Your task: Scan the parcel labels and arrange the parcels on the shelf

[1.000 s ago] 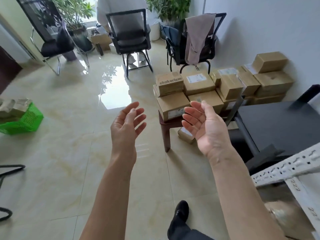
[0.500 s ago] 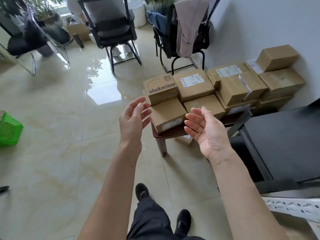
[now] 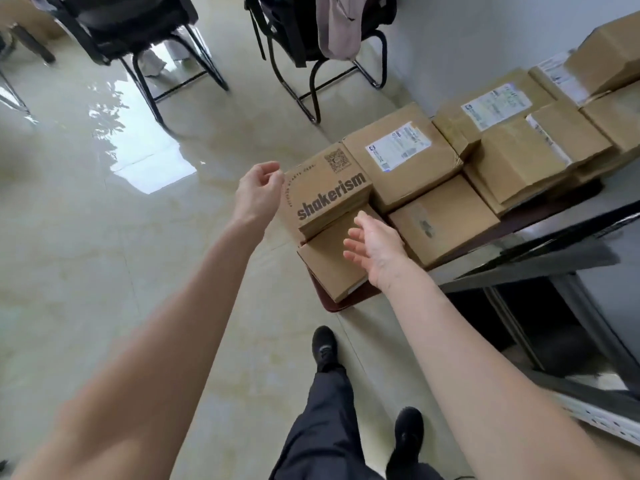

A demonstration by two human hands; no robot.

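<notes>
While open, both hands (image 3: 375, 245) hold nothing.

parcels (image 3: 419, 171) on low table (image 3: 341, 303)

Single head-worn wide-angle view, pitched forward and steeply down from standing height. Both forearms run up from the bottom edge, parcel stack (image 3: 433, 188) sits centre-right, shoes (image 3: 408, 434) low in frame. Lens bends the edges.
</notes>
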